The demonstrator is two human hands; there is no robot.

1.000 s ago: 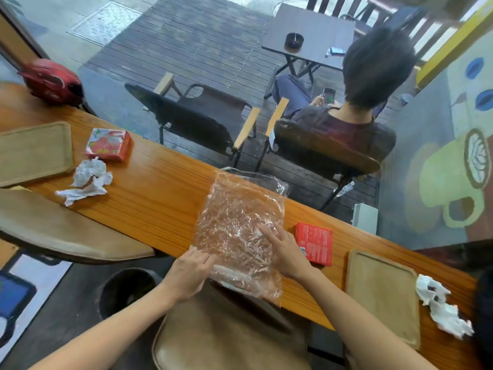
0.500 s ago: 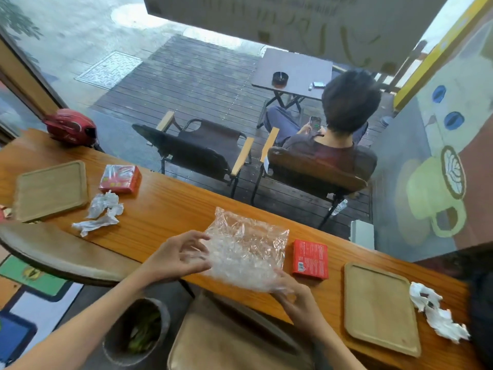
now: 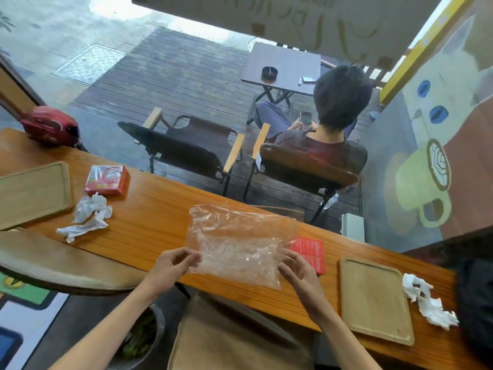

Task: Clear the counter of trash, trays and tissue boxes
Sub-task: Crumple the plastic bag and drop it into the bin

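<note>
A clear plastic bag (image 3: 237, 241) is held up over the wooden counter (image 3: 152, 214). My left hand (image 3: 170, 265) pinches its lower left edge and my right hand (image 3: 296, 271) grips its lower right edge. A red tissue box (image 3: 310, 253) lies flat just right of the bag, partly behind it. Another red tissue box (image 3: 108, 180) sits at the left. A wooden tray (image 3: 373, 300) lies at the right and a second wooden tray (image 3: 32, 193) at the far left. Crumpled tissues (image 3: 88, 217) lie near the left box, and more crumpled tissues (image 3: 429, 303) right of the right tray.
A stool seat (image 3: 53, 265) juts in at the left and a second stool (image 3: 234, 340) stands below my hands. A bin (image 3: 138, 340) with green waste sits on the floor. A red helmet (image 3: 50, 126) rests at the counter's far left. Behind the glass a person sits outside.
The bag has been lifted off the counter and spread between both hands. My right hand moved from its lower edge to its right side. The view has tilted upward.
</note>
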